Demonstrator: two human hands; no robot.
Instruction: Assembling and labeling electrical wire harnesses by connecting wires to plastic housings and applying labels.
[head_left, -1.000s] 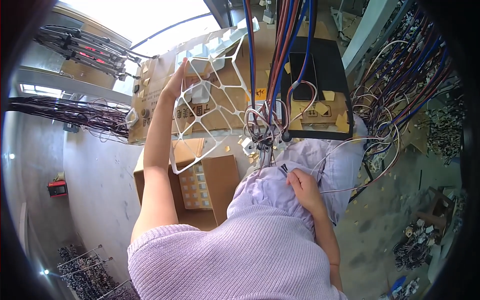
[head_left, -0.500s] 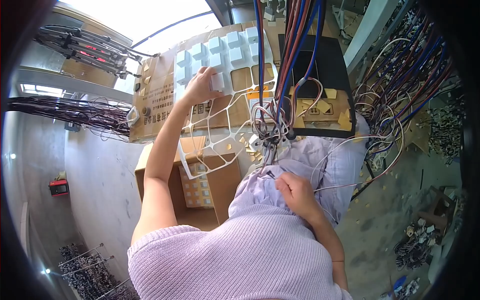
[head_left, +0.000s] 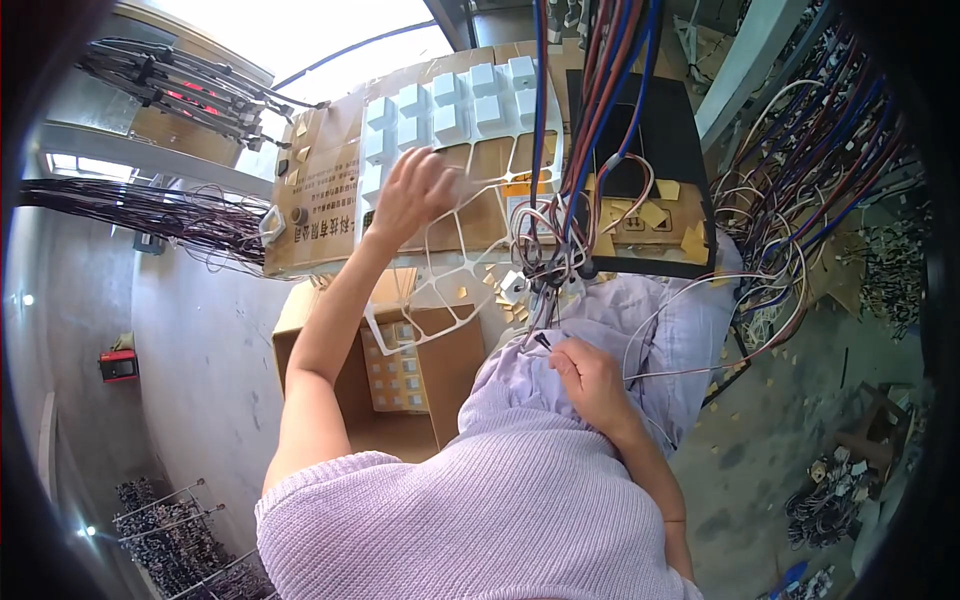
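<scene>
A white plastic lattice tray (head_left: 466,268) lies on the cardboard-covered bench and hangs over its near edge. White block-shaped housings (head_left: 450,124) stand in rows in its far part, while the near cells are bare. Above the tray, my left hand (head_left: 415,195) is closed and blurred by motion. A pale smear at its fingertips looks like one white housing. At my lap, my right hand (head_left: 590,380) is closed round a thin wire, and a small black connector (head_left: 542,340) pokes out beyond its fingers. The wire's gripped part is hidden.
Bundled red, blue and white wires (head_left: 600,130) hang down over the bench beside a black panel (head_left: 640,130). An open cardboard box (head_left: 450,375) stands below the bench edge. Yellow scraps (head_left: 655,214) lie about. More wire bundles (head_left: 130,215) hang at left and right.
My left hand has pulled back from the tray's housings and slightly to the right, seemingly with a white housing in its fingers. My right hand stays at my lap.
</scene>
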